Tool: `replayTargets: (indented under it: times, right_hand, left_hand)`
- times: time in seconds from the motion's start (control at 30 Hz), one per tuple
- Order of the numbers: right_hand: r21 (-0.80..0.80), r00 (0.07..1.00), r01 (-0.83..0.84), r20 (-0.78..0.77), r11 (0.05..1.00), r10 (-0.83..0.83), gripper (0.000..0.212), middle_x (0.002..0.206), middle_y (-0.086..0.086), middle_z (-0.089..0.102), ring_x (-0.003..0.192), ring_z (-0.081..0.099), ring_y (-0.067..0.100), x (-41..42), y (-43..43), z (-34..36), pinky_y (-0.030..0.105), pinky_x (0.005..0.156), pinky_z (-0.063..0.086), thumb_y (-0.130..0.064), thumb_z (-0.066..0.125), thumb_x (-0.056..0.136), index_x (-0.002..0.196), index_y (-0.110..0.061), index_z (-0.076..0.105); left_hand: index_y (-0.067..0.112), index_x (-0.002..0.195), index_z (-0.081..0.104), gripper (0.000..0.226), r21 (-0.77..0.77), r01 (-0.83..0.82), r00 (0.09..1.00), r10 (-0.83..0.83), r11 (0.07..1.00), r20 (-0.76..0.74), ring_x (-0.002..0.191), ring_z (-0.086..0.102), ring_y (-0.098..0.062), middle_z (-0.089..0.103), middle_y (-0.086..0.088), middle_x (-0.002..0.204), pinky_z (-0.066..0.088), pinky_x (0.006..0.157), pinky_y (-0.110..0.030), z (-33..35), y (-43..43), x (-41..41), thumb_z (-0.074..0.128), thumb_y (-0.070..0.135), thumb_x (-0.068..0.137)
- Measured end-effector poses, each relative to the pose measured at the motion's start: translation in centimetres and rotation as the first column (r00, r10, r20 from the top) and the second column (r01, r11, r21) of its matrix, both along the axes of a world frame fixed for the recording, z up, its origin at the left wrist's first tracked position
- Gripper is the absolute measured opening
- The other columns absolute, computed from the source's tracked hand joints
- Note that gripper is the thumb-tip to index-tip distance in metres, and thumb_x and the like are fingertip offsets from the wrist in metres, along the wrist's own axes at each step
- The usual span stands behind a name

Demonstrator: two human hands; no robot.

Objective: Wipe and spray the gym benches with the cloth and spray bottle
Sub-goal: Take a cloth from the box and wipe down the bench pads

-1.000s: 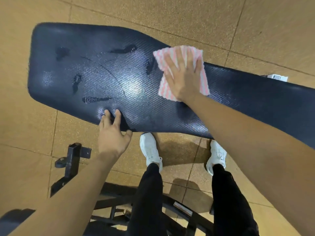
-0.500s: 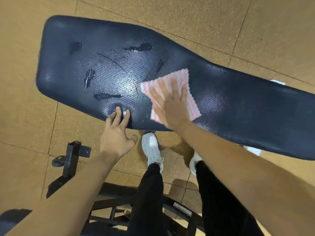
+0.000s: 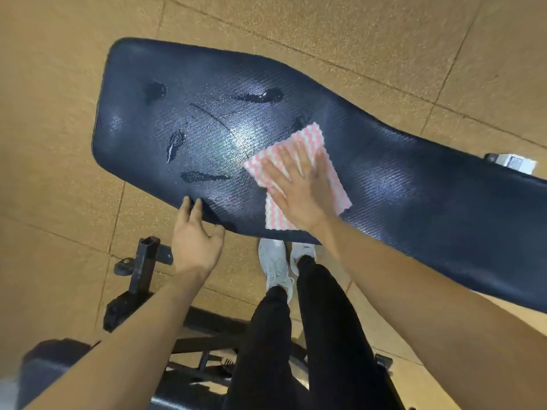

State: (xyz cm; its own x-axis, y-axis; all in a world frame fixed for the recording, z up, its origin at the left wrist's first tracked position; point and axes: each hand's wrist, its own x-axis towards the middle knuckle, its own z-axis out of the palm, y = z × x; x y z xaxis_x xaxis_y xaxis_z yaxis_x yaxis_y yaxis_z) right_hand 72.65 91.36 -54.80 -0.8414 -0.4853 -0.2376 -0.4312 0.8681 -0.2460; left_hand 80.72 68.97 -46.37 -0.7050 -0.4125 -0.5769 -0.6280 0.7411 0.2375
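Note:
A long dark padded bench runs across the view, its pad wet with dark streaks and droplets at the left end. My right hand lies flat, fingers spread, pressing a pink-and-white striped cloth onto the middle of the pad near its front edge. Fingertips of my left hand rest on the pad's near edge, left of the cloth. No spray bottle is in view.
Black metal frame parts stand on the tan tiled floor below my left arm. My legs and white shoes are under the bench edge. A small white object shows behind the bench at right.
My right hand slid the cloth from the far edge toward the near edge, then shifted a little right. My left hand stayed on the edge. My feet moved closer together.

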Motion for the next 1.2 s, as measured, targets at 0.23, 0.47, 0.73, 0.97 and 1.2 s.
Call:
replayTargets:
  times: [0.23, 0.47, 0.73, 0.97, 1.2]
  right_hand:
    - [0.035, 0.960, 0.278, 0.004, 0.960, -0.278, 0.057, 0.170, 0.006, 0.017, 0.156, 0.011, 0.040, -10.4, 3.0, 0.2, 0.068, 0.121, 0.009, -0.052, 0.021, 0.108, 0.162, -0.034, 0.020]
    - [-0.024, 0.921, 0.388, 0.046, 0.921, -0.386, 0.058, 0.171, 0.003, 0.011, 0.156, 0.005, 0.042, -10.4, 0.9, 0.7, 0.071, 0.120, 0.004, -0.052, 0.017, 0.107, 0.162, -0.034, 0.014]
    - [-0.075, 0.991, 0.069, 0.121, 0.995, -0.060, 0.063, 0.171, 0.001, -0.004, 0.156, -0.012, 0.038, 0.9, -7.8, 1.3, 0.068, 0.119, -0.008, -0.056, 0.009, 0.105, 0.163, -0.032, 0.002]
    - [-0.051, 0.990, -0.061, 0.123, 0.997, 0.067, 0.066, 0.172, -0.003, 0.004, 0.157, -0.001, 0.039, 6.7, -12.1, 0.9, 0.068, 0.120, 0.003, -0.053, 0.032, 0.105, 0.163, -0.035, 0.007]
    - [0.068, 0.999, -0.034, -0.024, 0.997, 0.036, 0.057, 0.169, 0.001, 0.020, 0.155, 0.007, 0.037, 2.6, -11.4, 0.5, 0.060, 0.122, -0.014, -0.053, 0.028, 0.107, 0.161, -0.036, 0.024]
  left_hand:
    - [0.010, 0.156, 0.039, 0.075, -0.009, 0.074, 0.987, -0.072, 0.997, 0.141, 0.153, 0.028, -0.027, 0.027, -0.007, 0.167, 0.032, 0.121, -0.043, 0.7, -0.1, -1.8, 0.069, 0.034, 0.091]
    - [0.016, 0.158, 0.034, 0.085, 0.006, 0.132, 0.977, -0.131, 0.991, 0.170, 0.149, 0.036, -0.027, 0.020, -0.003, 0.169, 0.039, 0.114, -0.042, 0.6, -0.5, -1.1, 0.072, 0.038, 0.085]
    - [0.022, 0.148, 0.053, 0.071, 0.166, 0.079, 0.992, -0.095, 0.983, 0.086, 0.140, 0.049, -0.021, 0.039, 0.005, 0.161, 0.047, 0.111, -0.047, 1.6, -3.5, -0.9, 0.067, 0.037, 0.080]
    - [0.019, 0.124, 0.069, 0.044, 0.111, -0.056, 0.997, 0.062, 0.992, -0.053, 0.104, 0.066, -0.030, 0.066, -0.003, 0.125, 0.055, 0.094, -0.043, 2.0, -10.3, -2.4, 0.052, 0.027, 0.084]
    - [0.019, 0.159, 0.033, 0.076, -0.029, 0.075, 0.996, -0.076, 0.997, -0.037, 0.156, 0.019, -0.024, 0.018, -0.004, 0.170, 0.023, 0.125, -0.040, -0.3, -14.6, -6.0, 0.067, 0.040, 0.094]
